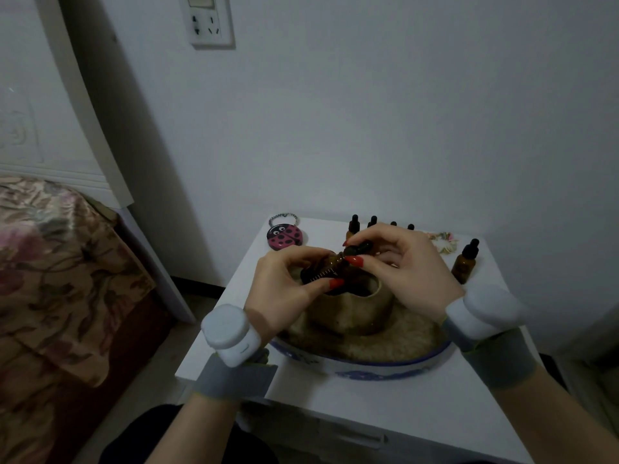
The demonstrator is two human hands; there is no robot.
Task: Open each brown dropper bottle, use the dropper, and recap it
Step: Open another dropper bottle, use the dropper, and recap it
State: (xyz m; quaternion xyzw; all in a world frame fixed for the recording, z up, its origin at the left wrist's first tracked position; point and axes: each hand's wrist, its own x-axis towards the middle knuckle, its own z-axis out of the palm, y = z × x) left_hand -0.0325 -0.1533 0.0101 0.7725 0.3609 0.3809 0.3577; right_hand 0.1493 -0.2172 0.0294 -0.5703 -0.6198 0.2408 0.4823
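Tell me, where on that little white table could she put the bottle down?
The widest bare patch on the table is the near edge, in front of the blue-and-white dish. A smaller one lies between the ladybug tin and the dish. The back edge is crowded with dropper bottles.

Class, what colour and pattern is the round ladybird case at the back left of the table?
The ladybird case is pink with black spots, seen in the head view.

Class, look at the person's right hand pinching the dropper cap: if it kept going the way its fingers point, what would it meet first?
Probably the left hand. The right hand points leftward at the cap on the tilted brown bottle, which the left hand holds; depth is uncertain.
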